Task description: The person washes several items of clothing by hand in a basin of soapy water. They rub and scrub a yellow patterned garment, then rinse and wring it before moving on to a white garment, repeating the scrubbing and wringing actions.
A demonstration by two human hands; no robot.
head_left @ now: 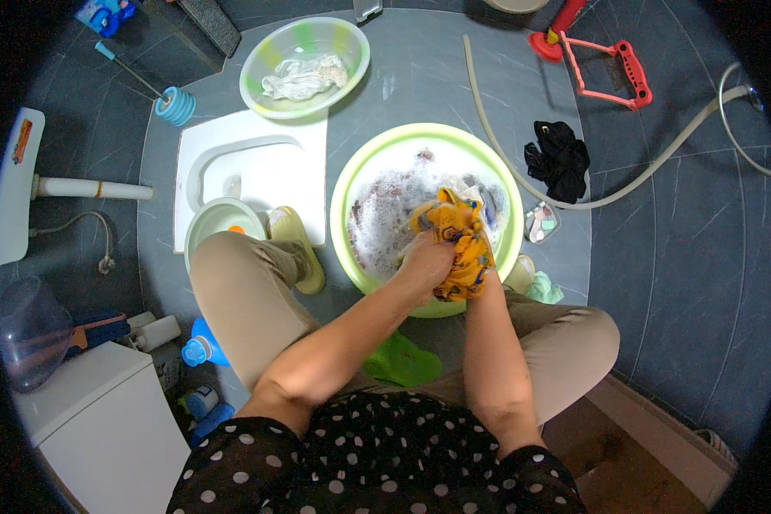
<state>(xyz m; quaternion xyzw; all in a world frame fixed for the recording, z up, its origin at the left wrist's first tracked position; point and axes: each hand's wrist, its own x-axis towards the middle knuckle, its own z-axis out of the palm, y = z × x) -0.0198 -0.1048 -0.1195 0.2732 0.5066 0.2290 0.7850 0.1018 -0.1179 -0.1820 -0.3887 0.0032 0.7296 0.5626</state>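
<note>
A bunched yellow patterned cloth [467, 261] is held over the near right part of a round green-rimmed basin [343, 210]. My left hand [428, 261] is closed on its left side. My right hand [487, 289] also holds the cloth, which wraps over it and hides most of the fingers; only the wrist side shows. White suds [394, 184] fill the basin, with dark and pale fabrics partly under the foam.
A second basin [257, 77] with white cloth stands beyond the squat toilet [317, 146]. A small pail [199, 224] is by my left knee. At right lie a hose [604, 204], black cloth [558, 163] and a small clear box [541, 223]. A white cabinet [116, 420] stands near left.
</note>
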